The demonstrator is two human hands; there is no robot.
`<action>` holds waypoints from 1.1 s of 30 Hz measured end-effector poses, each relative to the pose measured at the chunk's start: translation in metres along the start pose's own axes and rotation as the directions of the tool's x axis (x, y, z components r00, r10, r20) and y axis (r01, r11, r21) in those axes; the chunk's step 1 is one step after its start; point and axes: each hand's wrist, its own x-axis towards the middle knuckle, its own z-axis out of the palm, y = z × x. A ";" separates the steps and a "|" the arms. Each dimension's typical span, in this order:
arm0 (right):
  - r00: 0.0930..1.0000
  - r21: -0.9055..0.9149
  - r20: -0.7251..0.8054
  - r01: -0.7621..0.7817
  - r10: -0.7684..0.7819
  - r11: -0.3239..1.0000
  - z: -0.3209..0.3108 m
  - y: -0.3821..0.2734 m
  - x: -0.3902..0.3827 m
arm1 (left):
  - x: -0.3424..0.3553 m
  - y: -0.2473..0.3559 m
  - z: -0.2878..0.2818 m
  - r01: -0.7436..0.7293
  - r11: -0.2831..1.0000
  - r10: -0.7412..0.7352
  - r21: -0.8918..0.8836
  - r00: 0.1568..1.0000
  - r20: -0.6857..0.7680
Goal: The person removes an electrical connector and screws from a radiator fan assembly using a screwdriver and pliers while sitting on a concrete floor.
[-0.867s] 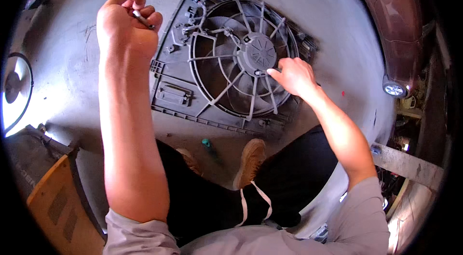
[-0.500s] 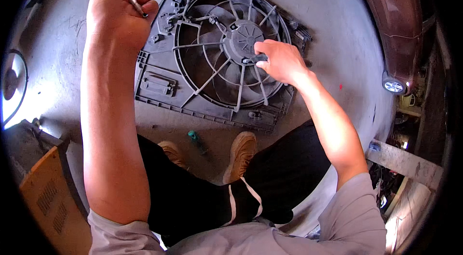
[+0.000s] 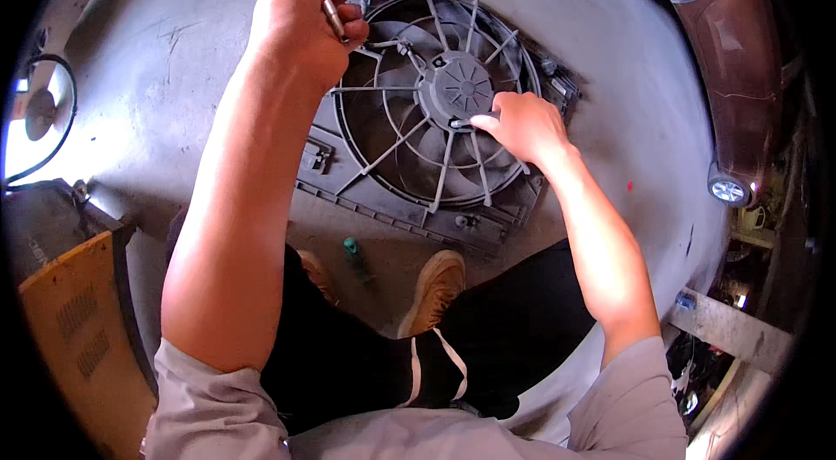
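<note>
A large black radiator cooling fan in its square shroud (image 3: 344,190) lies on the floor in front of me. Its round motor hub (image 3: 461,81) sits at the middle of the spokes. My right hand (image 3: 529,127) is closed on a small dark-handled tool (image 3: 459,123) whose metal head rests at the lower edge of the hub; most of its handle is hidden in my fist. My left hand (image 3: 305,16), raised over the shroud's upper left corner, has its fingers curled round a short metal rod (image 3: 333,19). I cannot make out the rod's far end.
A teal-handled tool (image 3: 352,247) lies on the floor between my shoes (image 3: 435,286). At the left stand an orange metal cabinet (image 3: 74,312) and a round floor fan (image 3: 42,116). A dark red car (image 3: 736,60) is at the far right, above a metal beam (image 3: 736,329).
My left hand has moved right with the metal rod, now covering part of the shroud. The right hand stays at the hub with its tool. The whole view has shifted slightly.
</note>
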 end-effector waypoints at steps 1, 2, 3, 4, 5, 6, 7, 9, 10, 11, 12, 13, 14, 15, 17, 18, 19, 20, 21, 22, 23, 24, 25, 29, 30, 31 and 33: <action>0.990 0.030 -0.053 0.130 -0.128 0.991 0.003 0.004 0.000 | 0.001 0.001 -0.002 -0.011 1.000 0.011 -0.012 1.000 0.005; 0.962 0.054 -0.109 0.257 -0.250 0.965 0.008 0.008 -0.002 | 0.003 0.002 -0.004 -0.020 1.000 0.021 -0.023 1.000 0.011; 0.917 0.070 -0.165 0.378 -0.363 0.923 0.009 0.010 -0.003 | 0.003 0.002 -0.004 -0.026 0.999 0.027 -0.035 0.999 0.019; 0.926 0.013 -0.093 0.367 -0.365 0.930 0.006 0.010 -0.002 | 0.003 0.003 -0.003 -0.011 0.999 0.012 -0.044 1.000 0.015; 0.923 0.057 -0.169 0.359 -0.345 0.932 0.008 0.012 -0.001 | 0.003 0.005 -0.001 0.005 0.999 -0.004 -0.054 1.000 0.012; 0.914 0.106 -0.241 0.358 -0.325 0.928 0.009 0.009 -0.003 | 0.002 0.006 -0.002 0.020 0.998 -0.020 -0.060 1.000 0.003; 0.902 0.155 -0.310 0.358 -0.299 0.921 0.009 0.005 -0.005 | 0.002 0.008 -0.004 0.015 0.999 -0.015 -0.044 1.000 0.009; 0.990 0.076 -0.108 0.102 -0.094 0.992 0.001 0.004 -0.001 | 0.010 0.007 -0.008 0.021 1.000 -0.021 -0.015 0.999 0.032; 0.956 0.124 -0.192 0.247 -0.221 0.961 0.008 0.008 0.003 | 0.014 0.005 -0.013 -0.002 1.000 0.001 0.019 0.996 0.084; 0.899 0.158 -0.281 0.388 -0.335 0.908 0.015 0.012 0.004 | 0.017 0.001 -0.016 -0.061 0.997 0.057 0.039 0.995 0.083; 0.868 0.149 -0.329 0.437 -0.373 0.887 0.018 0.013 0.003 | 0.015 0.000 -0.016 -0.044 0.997 0.039 0.056 0.996 0.081; 0.832 0.136 -0.375 0.486 -0.409 0.864 0.021 0.013 0.002 | 0.014 0.000 -0.016 -0.027 0.997 0.021 0.073 0.997 0.079; 0.792 0.120 -0.420 0.532 -0.443 0.838 0.023 0.012 0.001 | 0.012 -0.005 -0.015 -0.058 0.995 0.052 0.079 0.996 0.078; 0.886 0.108 -0.316 0.390 -0.340 0.914 0.021 0.007 0.002 | 0.011 -0.008 -0.013 -0.053 0.994 0.046 0.091 0.996 0.070; 0.990 0.031 -0.113 0.091 -0.087 0.995 0.010 -0.003 0.005 | 0.008 -0.009 -0.010 -0.046 0.992 0.040 0.114 0.998 0.057; 0.994 0.034 -0.078 0.082 -0.079 0.996 0.011 0.000 0.009 | 0.006 -0.009 -0.007 -0.053 0.992 0.048 0.112 0.998 0.046; 0.970 0.044 -0.143 0.204 -0.196 0.978 0.013 0.004 0.007 | 0.003 -0.010 -0.005 -0.057 0.991 0.053 0.124 0.998 0.034; 0.928 0.044 -0.208 0.323 -0.308 0.945 0.017 0.008 0.003 | -0.001 -0.011 -0.003 -0.061 0.989 0.059 0.136 0.998 0.021; 0.868 0.034 -0.273 0.439 -0.415 0.898 0.016 0.009 -0.001 | -0.003 -0.011 -0.001 -0.067 0.987 0.067 0.146 0.998 0.008; 0.887 0.041 -0.226 0.421 -0.402 0.906 0.013 0.008 -0.003 | 0.000 -0.010 -0.002 -0.048 0.990 0.045 0.134 0.999 0.028; 0.900 0.075 -0.252 0.386 -0.357 0.920 0.011 0.009 -0.005 | 0.005 -0.009 -0.005 -0.029 0.992 0.024 0.122 0.999 0.047; 0.910 0.113 -0.275 0.352 -0.311 0.929 0.011 0.010 -0.006 | 0.004 -0.008 -0.006 -0.010 0.993 0.002 0.114 0.998 0.064; 0.918 0.152 -0.297 0.319 -0.265 0.935 0.011 0.010 -0.006 | 0.003 -0.009 -0.006 -0.025 0.992 0.018 0.126 0.998 0.055; 0.979 0.097 -0.109 0.181 -0.170 0.979 0.005 0.003 0.001 | -0.002 -0.012 -0.005 -0.026 0.993 0.019 0.117 0.997 0.069; 0.894 0.082 -0.279 0.386 -0.351 0.919 0.013 0.007 0.000 | -0.003 -0.013 -0.004 -0.007 0.995 -0.002 0.098 0.996 0.089; 0.881 0.077 -0.289 0.411 -0.374 0.908 0.017 0.014 0.000 | -0.004 -0.015 -0.002 -0.013 0.995 0.005 0.102 0.997 0.075; 0.851 0.068 -0.309 0.464 -0.424 0.883 0.019 0.018 -0.002 | -0.007 -0.019 0.002 -0.027 0.993 0.022 0.111 0.999 0.043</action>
